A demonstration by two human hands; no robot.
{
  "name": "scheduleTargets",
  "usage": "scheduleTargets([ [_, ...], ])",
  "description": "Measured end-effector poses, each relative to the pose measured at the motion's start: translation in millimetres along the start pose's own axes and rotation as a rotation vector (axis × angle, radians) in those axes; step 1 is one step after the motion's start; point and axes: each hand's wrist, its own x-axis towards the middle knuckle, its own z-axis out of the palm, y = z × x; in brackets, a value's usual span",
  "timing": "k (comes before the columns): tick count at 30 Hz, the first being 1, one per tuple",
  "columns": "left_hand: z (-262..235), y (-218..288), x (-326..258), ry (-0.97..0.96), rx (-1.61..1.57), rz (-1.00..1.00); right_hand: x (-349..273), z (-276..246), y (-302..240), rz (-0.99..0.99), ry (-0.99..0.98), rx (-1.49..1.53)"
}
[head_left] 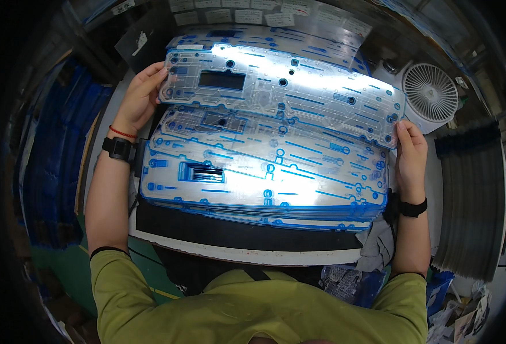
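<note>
A long, thin clear sheet (316, 92) with fine printed lines, small holes and a dark rectangular cut-out is held up by its two ends. My left hand (143, 94) pinches its left end, fingers closed on the edge. At the lower right corner my right hand (412, 152) is closed on it too. Below lies a stack of similar sheets (247, 192) with blue outlines and slots, its layers slightly fanned at the front. Bright light glares off both the held sheet and the stack. Part of another patterned sheet pile (316, 43) shows behind the held one.
A white round fan (431, 92) stands at the back right. Dark thin sheets (472, 200) are stacked at the right, and blue stacked material (55, 160) fills the left. A grey cloth (376, 247) hangs by the table's front edge (241, 252). Paper labels line the back.
</note>
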Motion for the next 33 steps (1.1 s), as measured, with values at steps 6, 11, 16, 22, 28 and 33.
scheduleTargets([
  [6, 0.8, -0.1, -1.1, -0.017, 0.013, -0.019, 0.4, 0.9, -0.8, 0.007, -0.006, 0.058],
  [11, 4.8, 1.8, -1.1, -0.013, 0.047, -0.038, 0.3, 2.5, -1.7, 0.02, -0.01, 0.08],
  [16, -1.5, 0.4, 0.1, -0.038, 0.026, -0.011, 0.2, -4.9, -1.0, 0.032, -0.021, 0.025],
  [22, -5.3, -7.9, 1.5, 0.041, -0.048, 0.1, -1.5, 6.6, -11.5, -0.042, 0.06, 0.137],
  [28, -11.2, -7.0, 3.1, -0.004, -0.017, 0.025, -3.3, 5.0, -10.4, -0.011, -0.011, 0.007],
  [33, -7.2, -3.7, 1.7, -0.021, -0.005, 0.007, -3.3, 12.0, -13.1, 0.023, -0.03, 0.038],
])
